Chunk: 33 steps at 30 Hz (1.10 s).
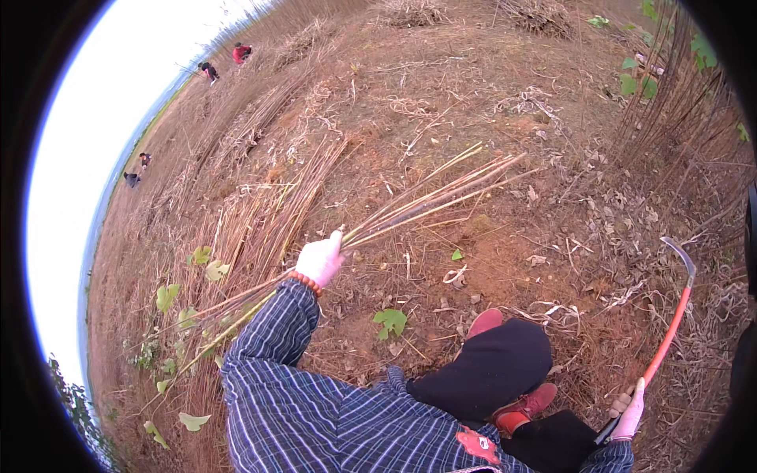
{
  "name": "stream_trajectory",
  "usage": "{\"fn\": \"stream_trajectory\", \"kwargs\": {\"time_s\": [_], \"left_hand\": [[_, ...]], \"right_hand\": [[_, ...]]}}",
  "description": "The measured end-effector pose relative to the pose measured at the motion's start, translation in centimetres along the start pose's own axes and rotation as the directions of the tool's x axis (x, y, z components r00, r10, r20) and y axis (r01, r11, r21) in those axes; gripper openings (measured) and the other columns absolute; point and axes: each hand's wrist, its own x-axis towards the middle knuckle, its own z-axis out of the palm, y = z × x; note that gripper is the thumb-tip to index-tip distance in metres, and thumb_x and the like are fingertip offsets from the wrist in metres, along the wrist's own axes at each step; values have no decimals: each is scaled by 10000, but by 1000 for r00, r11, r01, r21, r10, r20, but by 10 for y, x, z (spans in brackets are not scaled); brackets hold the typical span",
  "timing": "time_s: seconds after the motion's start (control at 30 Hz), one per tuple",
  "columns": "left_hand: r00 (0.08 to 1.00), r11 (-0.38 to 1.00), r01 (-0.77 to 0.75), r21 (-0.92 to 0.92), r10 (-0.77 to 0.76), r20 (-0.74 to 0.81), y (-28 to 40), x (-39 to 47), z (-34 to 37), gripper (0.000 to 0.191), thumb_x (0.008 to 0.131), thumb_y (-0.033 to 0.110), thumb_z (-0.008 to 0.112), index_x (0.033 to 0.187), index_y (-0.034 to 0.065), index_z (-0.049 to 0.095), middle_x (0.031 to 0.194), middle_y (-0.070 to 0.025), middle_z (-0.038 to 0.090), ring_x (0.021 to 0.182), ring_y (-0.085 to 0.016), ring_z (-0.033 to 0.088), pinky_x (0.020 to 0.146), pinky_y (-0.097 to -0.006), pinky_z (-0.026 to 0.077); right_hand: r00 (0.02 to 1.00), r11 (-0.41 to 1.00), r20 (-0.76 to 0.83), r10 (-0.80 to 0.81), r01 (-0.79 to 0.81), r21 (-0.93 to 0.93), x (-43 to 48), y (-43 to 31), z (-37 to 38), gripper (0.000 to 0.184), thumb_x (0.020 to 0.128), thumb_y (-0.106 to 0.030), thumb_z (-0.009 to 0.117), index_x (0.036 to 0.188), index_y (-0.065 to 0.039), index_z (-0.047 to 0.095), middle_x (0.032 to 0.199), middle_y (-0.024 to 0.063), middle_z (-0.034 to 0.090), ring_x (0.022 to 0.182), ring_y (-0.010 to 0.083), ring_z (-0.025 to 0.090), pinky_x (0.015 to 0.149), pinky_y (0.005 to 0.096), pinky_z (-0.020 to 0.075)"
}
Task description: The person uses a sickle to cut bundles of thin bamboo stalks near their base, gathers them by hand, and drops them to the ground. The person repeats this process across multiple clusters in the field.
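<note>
My left hand, in a pale glove with a beaded bracelet at the wrist, grips a bundle of cut plant stalks. The cut ends fan out to the right, while the leafy ends trail down and left past my sleeve. Low at the right, my right hand, also gloved, is closed around the handle of a sickle. Its long shaft is orange, and the curved metal blade points up and left, well apart from the stalks. Beneath and beyond my left hand, a pile of cut stalks lies on the ground.
Standing stems with some green leaves rise at the upper right. Dry brush heaps lie at the top. Several people, among them a person in red, are far off on the slope. My red shoes rest on leaf-strewn soil.
</note>
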Motion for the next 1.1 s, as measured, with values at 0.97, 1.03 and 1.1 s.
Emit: {"fn": "stream_trajectory", "kwargs": {"time_s": [0.97,1.03,1.1], "left_hand": [[730,851,-525,-10,456,509,175,175,57,490,843,461,612,1174,100,634,1126,-190,657,1088,-341,611,928,-397,483],[685,777,-630,-3,557,469,220,164,36,489,844,465,600,1173,103,628,1117,-175,663,1067,-342,619,913,-405,489],[634,711,-703,-4,630,449,265,156,16,463,853,461,588,1147,104,622,1049,-181,674,1009,-352,632,865,-427,498]], "right_hand": [[996,814,94,6,-59,577,-27,-22,-27,370,889,-381,674,719,-145,445,563,-76,399,434,50,400,387,225,360],[995,832,83,-49,-5,555,-22,-39,-31,380,898,-380,659,698,-149,433,562,-59,409,440,62,411,391,227,358],[989,840,51,-136,88,535,-6,-62,-32,367,907,-357,648,690,-152,434,559,-55,408,435,68,409,389,237,359]]}}
